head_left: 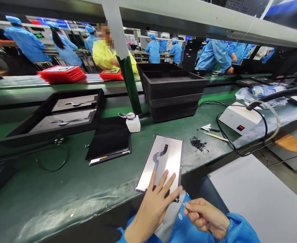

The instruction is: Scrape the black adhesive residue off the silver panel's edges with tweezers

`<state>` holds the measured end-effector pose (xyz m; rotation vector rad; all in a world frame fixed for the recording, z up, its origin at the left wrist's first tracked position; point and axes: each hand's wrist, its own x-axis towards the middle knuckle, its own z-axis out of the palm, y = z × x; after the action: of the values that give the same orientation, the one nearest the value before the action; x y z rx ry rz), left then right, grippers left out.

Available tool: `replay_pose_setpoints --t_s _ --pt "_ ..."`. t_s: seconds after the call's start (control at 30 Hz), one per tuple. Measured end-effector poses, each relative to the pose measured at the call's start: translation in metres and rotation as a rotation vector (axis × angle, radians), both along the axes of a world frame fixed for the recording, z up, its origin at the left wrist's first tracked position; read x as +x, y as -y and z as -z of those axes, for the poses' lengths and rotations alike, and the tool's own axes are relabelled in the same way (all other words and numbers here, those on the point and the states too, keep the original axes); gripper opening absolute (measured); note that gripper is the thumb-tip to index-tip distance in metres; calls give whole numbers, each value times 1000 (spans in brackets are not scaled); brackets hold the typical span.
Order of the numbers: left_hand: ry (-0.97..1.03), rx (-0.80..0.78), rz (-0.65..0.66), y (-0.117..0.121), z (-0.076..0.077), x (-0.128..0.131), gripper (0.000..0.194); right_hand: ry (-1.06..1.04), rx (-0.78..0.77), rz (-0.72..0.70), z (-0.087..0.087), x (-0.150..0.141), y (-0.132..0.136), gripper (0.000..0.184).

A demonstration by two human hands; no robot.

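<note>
A display panel (pixel 169 153) with a silvery back lies at the bench edge, its near end sticking out over it. A dark curved flex cable (pixel 161 153) runs along its back. My left hand (pixel 154 204) rests on the panel's near part with fingers spread, covering some of it. Down at the near right corner, my right hand (pixel 202 216) pinches slim metal tweezers (pixel 184 205), their tip close to the panel's corner. The rest of the tweezers is hidden in my fingers.
Left are black panels (pixel 110 138), a white pump bottle (pixel 133 123) and a black tray (pixel 100 104) with more panels. Stacked black bins (pixel 175 98) stand behind. Right are black scraps (pixel 198 143), a yellow-handled blade (pixel 215 136) and a white box (pixel 241 118) with cables. Several people work beyond.
</note>
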<state>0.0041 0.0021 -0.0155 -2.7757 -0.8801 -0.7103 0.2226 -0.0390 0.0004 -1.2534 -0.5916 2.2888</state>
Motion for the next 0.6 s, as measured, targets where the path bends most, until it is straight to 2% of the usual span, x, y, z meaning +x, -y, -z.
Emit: replay_pose_setpoints --t_s 0.1,0.2,0.27,0.43,0.53,0.6 --pt "45 2 135 -2 3 -4 60 3 4 -5 -1 -1 0 52" --pt "37 -3 164 -3 5 -6 55 85 75 -32 -1 -2 2 56" --pt "38 -6 162 -3 3 -6 52 186 178 -34 0 -3 5 57" --pt "20 -8 151 -1 -2 -7 60 481 613 -27 3 -6 13 47" --pt "-37 -9 110 1 -1 -5 70 608 640 -97 2 -6 16 43" --pt "-42 -13 8 2 2 -1 74 655 632 -143 0 -6 16 41"
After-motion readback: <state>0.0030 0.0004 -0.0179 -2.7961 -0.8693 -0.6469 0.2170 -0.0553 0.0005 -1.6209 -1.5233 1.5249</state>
